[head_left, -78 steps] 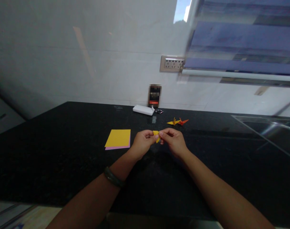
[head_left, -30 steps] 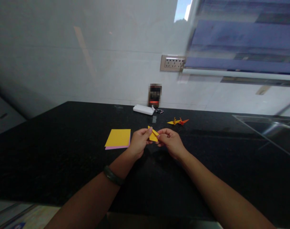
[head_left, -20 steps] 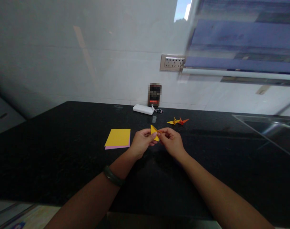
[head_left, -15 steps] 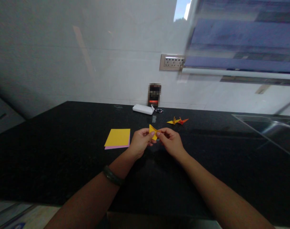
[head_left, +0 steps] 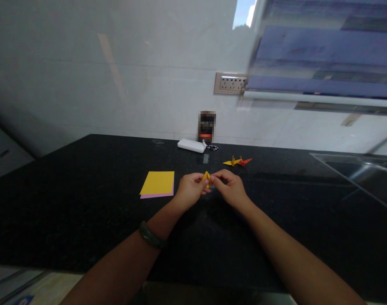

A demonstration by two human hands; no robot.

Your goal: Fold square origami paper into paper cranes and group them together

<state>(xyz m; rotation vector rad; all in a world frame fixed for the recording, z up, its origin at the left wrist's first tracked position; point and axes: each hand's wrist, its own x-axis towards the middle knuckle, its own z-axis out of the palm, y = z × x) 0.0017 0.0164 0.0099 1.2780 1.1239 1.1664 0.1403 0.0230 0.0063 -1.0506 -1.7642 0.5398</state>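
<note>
A small folded piece of yellow paper [head_left: 207, 176] is pinched between my two hands above the dark countertop [head_left: 101, 228]. My left hand [head_left: 191, 188] grips its left side, with the thumb on the near face. On the right side, the thumb and fingertips of my right hand [head_left: 229, 186] are closed on the paper. Part of the paper is hidden behind the fingers. To the left lies a stack of square paper sheets [head_left: 157, 183], yellow on top with pink showing beneath. Beyond my right hand stand a yellow origami crane [head_left: 232, 161] and an orange origami crane [head_left: 244, 161].
A white oblong device [head_left: 191, 145] with a beaded strap [head_left: 212, 148] lies near the wall, by a pixelated dark item [head_left: 207, 126] standing upright. At the right is a sink [head_left: 355, 169]. A socket panel [head_left: 230, 83] and a blue blind [head_left: 317, 55] are above.
The yellow paper's flaps have come together, from a wide open shape to a narrower, upright point. Both hands have stayed nearly in place around it.
</note>
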